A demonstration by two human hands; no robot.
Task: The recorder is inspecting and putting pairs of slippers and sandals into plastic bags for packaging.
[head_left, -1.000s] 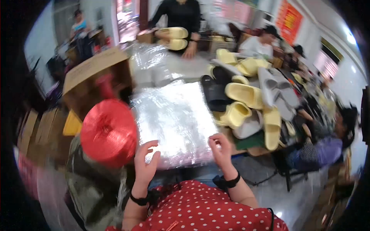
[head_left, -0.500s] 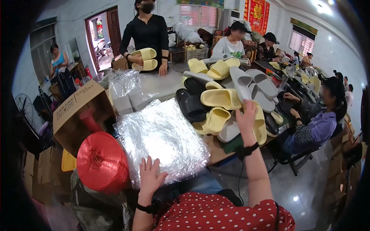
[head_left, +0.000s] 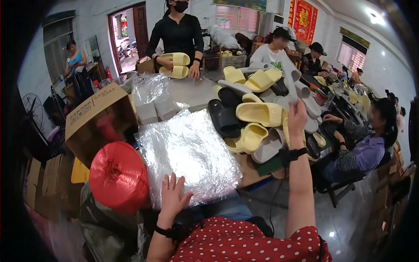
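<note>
Your right hand (head_left: 297, 115) is rising with a grey slipper (head_left: 289, 81) that was lying on the pile a moment ago; you are pinching its near end and holding it tilted up over the pile's right part. Your left hand (head_left: 175, 195) is still resting, spread flat, on the plastic stack (head_left: 192, 150)'s near left part. A red roll (head_left: 118, 179) is sitting just left of the stack, and a black slipper (head_left: 224, 118) is lying to its right.

Grey slipper (head_left: 290, 83), clear plastic stack (head_left: 190, 153)
Slipper raised, tilted on edge; stack lying flat, shiny and crinkled, nearer and left.
</note>
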